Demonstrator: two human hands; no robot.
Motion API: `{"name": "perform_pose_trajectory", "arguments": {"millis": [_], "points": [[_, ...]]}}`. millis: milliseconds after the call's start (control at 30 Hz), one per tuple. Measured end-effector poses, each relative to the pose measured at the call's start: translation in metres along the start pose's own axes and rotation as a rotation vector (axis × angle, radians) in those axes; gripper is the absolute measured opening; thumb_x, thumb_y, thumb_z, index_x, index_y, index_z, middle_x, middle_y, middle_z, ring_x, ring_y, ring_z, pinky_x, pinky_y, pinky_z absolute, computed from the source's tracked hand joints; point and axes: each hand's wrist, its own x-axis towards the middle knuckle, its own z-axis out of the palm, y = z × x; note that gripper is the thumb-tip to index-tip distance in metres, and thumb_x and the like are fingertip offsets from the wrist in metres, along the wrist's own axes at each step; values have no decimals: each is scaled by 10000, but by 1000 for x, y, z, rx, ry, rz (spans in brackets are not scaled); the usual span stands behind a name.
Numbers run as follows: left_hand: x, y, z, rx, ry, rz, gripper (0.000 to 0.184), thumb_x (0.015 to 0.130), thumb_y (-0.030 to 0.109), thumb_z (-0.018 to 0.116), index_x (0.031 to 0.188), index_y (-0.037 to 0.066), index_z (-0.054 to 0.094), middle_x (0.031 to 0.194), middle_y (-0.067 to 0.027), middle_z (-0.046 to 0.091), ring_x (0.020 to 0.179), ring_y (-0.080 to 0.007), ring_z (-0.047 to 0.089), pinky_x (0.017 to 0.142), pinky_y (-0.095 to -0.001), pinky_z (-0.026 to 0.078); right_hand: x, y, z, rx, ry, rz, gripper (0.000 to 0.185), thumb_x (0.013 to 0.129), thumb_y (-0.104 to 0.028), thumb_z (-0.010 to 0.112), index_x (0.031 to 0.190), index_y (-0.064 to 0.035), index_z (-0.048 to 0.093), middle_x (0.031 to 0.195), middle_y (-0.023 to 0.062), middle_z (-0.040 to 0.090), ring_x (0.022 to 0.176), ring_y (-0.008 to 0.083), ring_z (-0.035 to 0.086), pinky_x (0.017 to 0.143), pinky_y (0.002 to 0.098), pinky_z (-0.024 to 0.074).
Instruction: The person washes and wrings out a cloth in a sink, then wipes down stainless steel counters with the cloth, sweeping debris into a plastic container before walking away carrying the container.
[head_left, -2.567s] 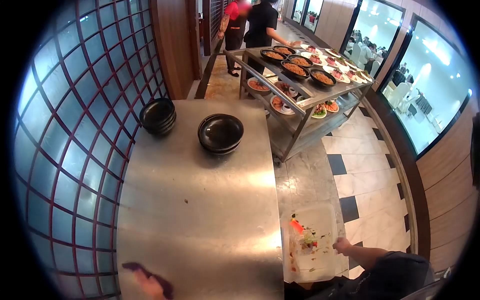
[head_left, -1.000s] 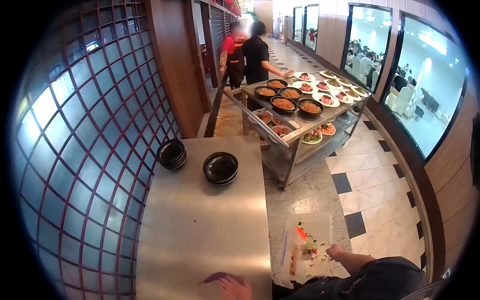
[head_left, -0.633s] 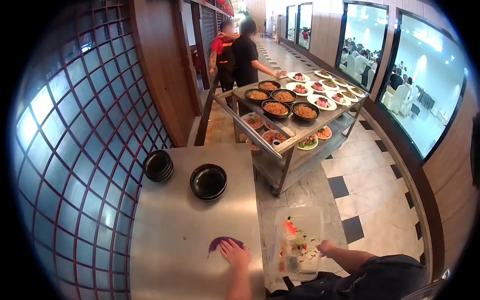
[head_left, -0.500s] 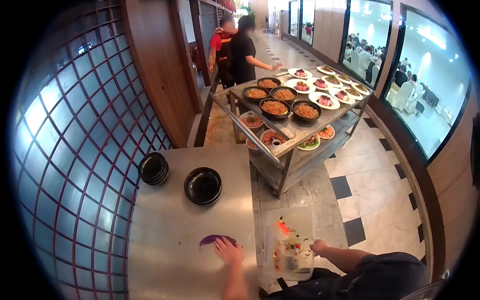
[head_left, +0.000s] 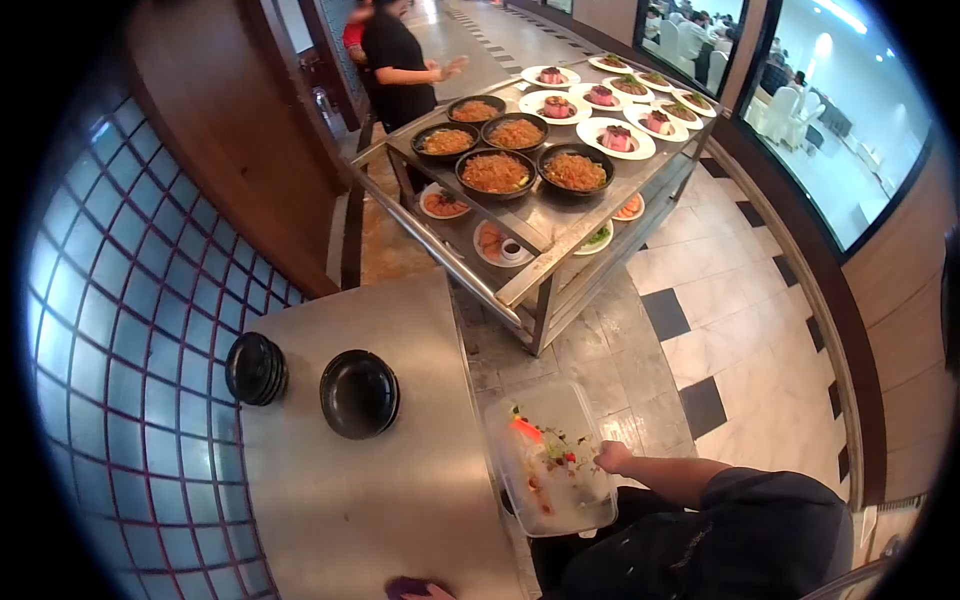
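Observation:
At the bottom edge of the head view, my left hand is on a purple cloth on the steel table; most of that hand is out of frame. My right hand is closed on the right rim of a clear plastic tub beside the table's right edge. Food scraps lie in the tub: green leaves, a red piece and an orange piece. Farther up the table stand a stack of black bowls and more stacked black bowls.
A metal trolley past the table carries black bowls of orange-brown food and white plates on top, with more plates below. A person in black stands behind it. A lattice screen borders the left; tiled floor lies right.
My left hand has drawn the purple cloth back across the table to the bottom of the view. My right hand stays on the tub. The camera view has shifted.

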Motion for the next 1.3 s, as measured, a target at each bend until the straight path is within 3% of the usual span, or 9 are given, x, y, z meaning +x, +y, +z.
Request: {"name": "perform_pose_trajectory", "arguments": {"millis": [67, 100, 267, 600, 833, 933, 1000, 1133, 1300], "points": [[55, 27, 1, 114, 35, 27, 1000, 863, 567, 649, 1551, 32, 159, 1613, -113, 219, 1432, -364, 302, 1175, -508, 248, 2, -7, -3, -30, -41, 33, 362, 750, -287, 636, 927, 27, 668, 915, 253, 695, 821, 361, 702, 740, 431, 560], [77, 71, -14, -56, 273, 304, 760, 813, 273, 660, 1418, -102, 394, 1533, -318, 280, 1422, -466, 267, 1176, -552, 198, 3, -11, -6, -10, -66, 61, 370, 750, -291, 640, 936, 27, 665, 938, 258, 692, 849, 365, 698, 748, 434, 557], [111, 238, -41, -49, 149, 511, 731, 822, 226, 622, 1441, -73, 376, 1530, -297, 300, 1435, -427, 267, 1197, -502, 181, 11, -30, 9, 58, -49, 137, 384, 747, -294, 644, 956, 27, 663, 954, 251, 693, 887, 363, 691, 763, 435, 552], [23, 297, -18, -237, -152, 1148, 535, 801, 188, 610, 1291, -20, 554, 1413, -244, 470, 1335, -425, 419, 1092, -562, 324, 30, -49, 3, -66, -20, 72, 344, 754, -275, 640, 943, 10, 673, 906, 227, 698, 824, 314, 699, 725, 425, 558], [-42, 58, -33, -133, 286, 381, 547, 810, 104, 569, 1336, -28, 504, 1404, -232, 474, 1293, -396, 455, 1050, -578, 350, 61, -19, -4, 363, -169, 264, 125, 842, -148, 585, 922, -130, 491, 880, 48, 510, 738, 227, 525, 595, 468, 517], [-53, -101, -35, -376, 251, -237, 635, 808, 156, 569, 1396, -44, 433, 1470, -245, 419, 1351, -412, 405, 1075, -604, 306, 67, -7, -20, 385, -273, 283, 233, 808, -128, 583, 1024, -144, 495, 934, 60, 528, 766, 241, 538, 611, 458, 514], [-42, -189, -28, 59, 334, -551, 689, 803, 227, 592, 1409, -47, 411, 1480, -257, 404, 1328, -432, 428, 1036, -622, 344, 72, -18, -13, 412, -303, 299, 285, 796, -122, 578, 1067, -145, 491, 960, 67, 530, 799, 259, 551, 638, 464, 520], [95, -281, -49, -10, 526, -596, 748, 797, 336, 651, 1427, -5, 435, 1475, -278, 387, 1353, -432, 381, 1146, -475, 305, 55, -40, -20, 432, -308, 350, 303, 795, -113, 578, 1084, -136, 488, 983, 81, 520, 859, 285, 563, 692, 482, 534], [313, -145, -95, -108, 471, -31, 629, 808, 271, 591, 1372, 4, 510, 1477, -222, 431, 1397, -353, 371, 1177, -430, 279, 55, -50, -19, 423, -235, 387, 311, 803, -90, 566, 1101, -120, 481, 998, 92, 503, 875, 308, 566, 724, 502, 549]]}}
